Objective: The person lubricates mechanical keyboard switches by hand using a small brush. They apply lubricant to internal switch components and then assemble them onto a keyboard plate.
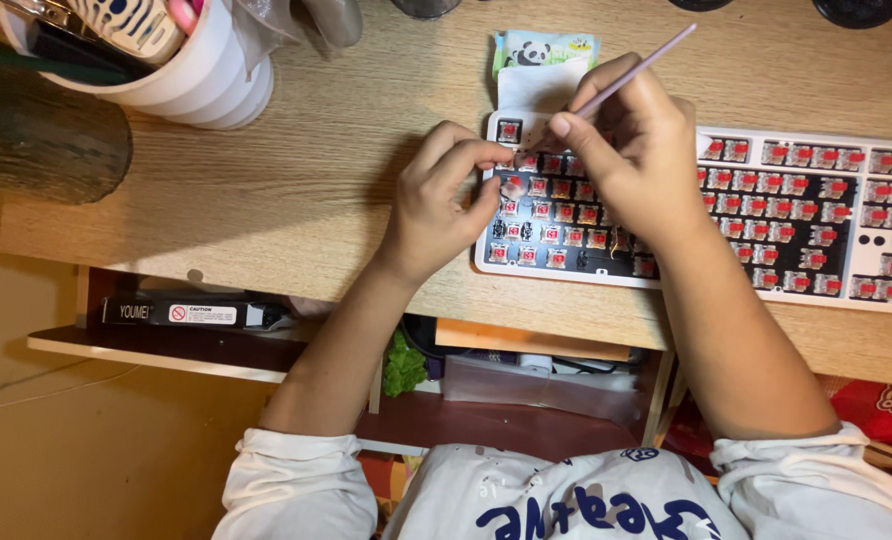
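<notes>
Wood-grain counter filled the upper part of the head view, with a lower shelf and dark storage space beneath its front edge.

Keyboard: white frame, keycaps removed, rows of red-stemmed switches exposed. It lay flat on the counter, running from centre to the right edge of view. Both hands worked over its left end.

Left hand: rested on the counter just beside the keyboard's left edge, thumb and forefinger pinched together on a small pale object at the upper-left switch rows. What the object was could not be told; it looked translucent with a red spot.

Right hand: above the left block of switches, covering several of them, fingers closed around a thin pink stick, held like a pen. The stick slanted up to the right; its lower end pointed down toward the switches near the left fingertips, tip hidden by the fingers. The two hands were near each other, not touching.

Surroundings: white folded paper with a panda print touching the keyboard's top edge behind the right hand; white cup holding tools at upper left, well apart; dark rounded object at the left edge. White sleeves were pushed up on both forearms.
</notes>
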